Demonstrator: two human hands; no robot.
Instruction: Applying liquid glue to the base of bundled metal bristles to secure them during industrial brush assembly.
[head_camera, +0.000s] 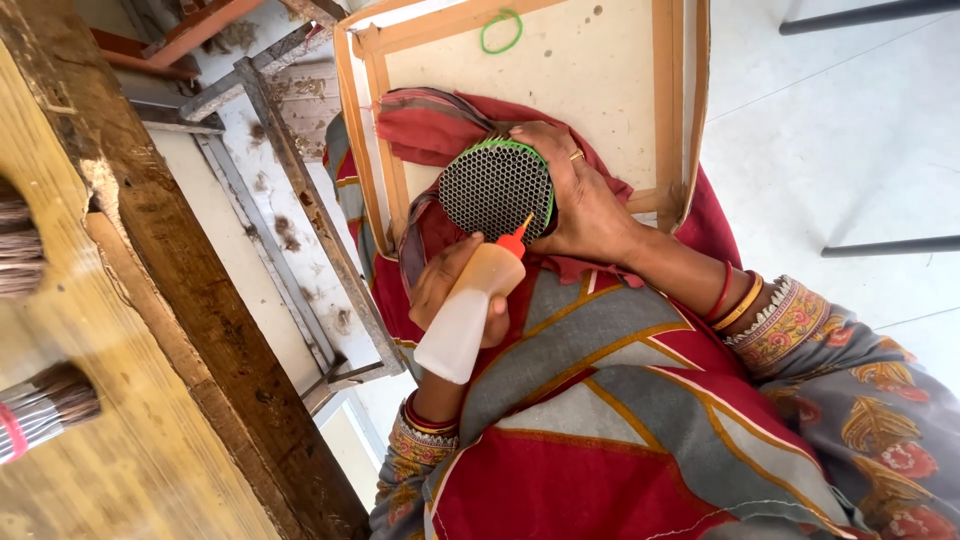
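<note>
my left hand (455, 290) grips a squeeze bottle (470, 310), red nozzle touching the honeycomb bundle (495, 188) clasped by my right hand (580, 200).

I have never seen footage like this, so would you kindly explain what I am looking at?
There is no machine here: the single picture comes from a camera on a person's head, looking down at their lap. The left hand holds a squeeze bottle whose red nozzle touches the end face of a round bundle of thin tubes, bound in green, in the right hand's grip. Underneath lie a red cloth and a wood-framed board with a green ring on it.
</note>
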